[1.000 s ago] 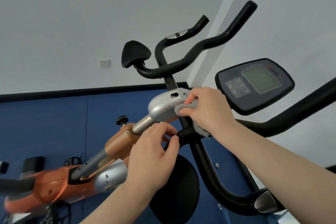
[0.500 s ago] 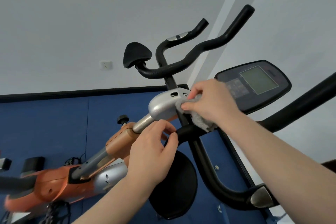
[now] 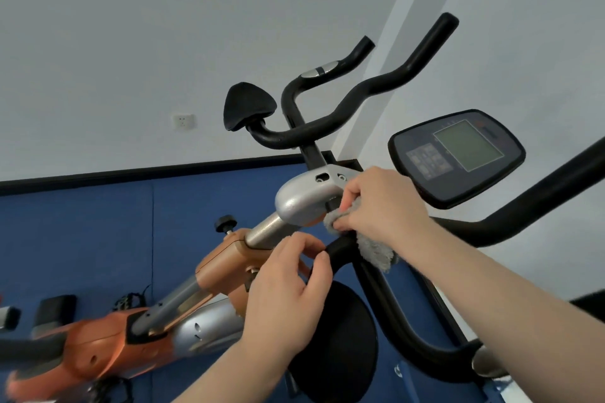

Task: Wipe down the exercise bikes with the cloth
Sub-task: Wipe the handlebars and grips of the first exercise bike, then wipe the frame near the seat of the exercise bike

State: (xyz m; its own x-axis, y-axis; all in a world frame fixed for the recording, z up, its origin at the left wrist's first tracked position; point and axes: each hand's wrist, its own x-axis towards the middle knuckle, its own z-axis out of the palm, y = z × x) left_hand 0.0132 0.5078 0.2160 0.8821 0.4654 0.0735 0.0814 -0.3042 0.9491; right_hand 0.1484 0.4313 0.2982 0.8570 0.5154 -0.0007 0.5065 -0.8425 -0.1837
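An orange and silver exercise bike (image 3: 226, 258) fills the middle of the view, with black handlebars (image 3: 366, 88) rising from a silver stem cap (image 3: 301, 199). My right hand (image 3: 383, 206) grips a grey fluffy cloth (image 3: 373, 250) and presses it against the black post just under the silver cap. My left hand (image 3: 291, 298) pinches the end of a black foam handlebar grip (image 3: 340, 247) between thumb and fingers, right below the cloth.
A black console with a grey screen (image 3: 458, 154) sits to the right, above a long black handlebar (image 3: 537, 199). A round black pad (image 3: 340, 343) lies under my left hand. Blue floor mats (image 3: 98, 232) and a white wall with a socket (image 3: 183, 122) lie behind.
My right hand has slid the cloth slightly down and left along the post beneath the silver cap. My left hand has kept its pinch on the grip end.
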